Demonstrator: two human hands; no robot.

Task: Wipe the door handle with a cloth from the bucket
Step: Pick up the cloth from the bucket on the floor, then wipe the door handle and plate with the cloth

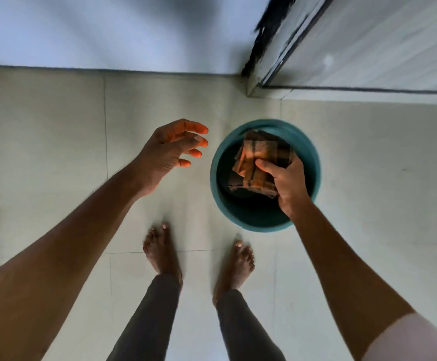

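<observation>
A teal bucket (312, 157) stands on the tiled floor just ahead of my feet. Inside its mouth is a folded orange-and-brown checked cloth (261, 155). My right hand (286, 181) reaches into the bucket and its fingers are closed on the near edge of the cloth. My left hand (169, 152) hovers to the left of the bucket, above the floor, fingers spread and holding nothing. The door handle is out of view.
A white door or door frame (368, 48) with a dark edge rises at the upper right, its lower corner just beyond the bucket. A pale wall (108, 29) runs along the far side. My bare feet (162, 254) stand on beige floor tiles.
</observation>
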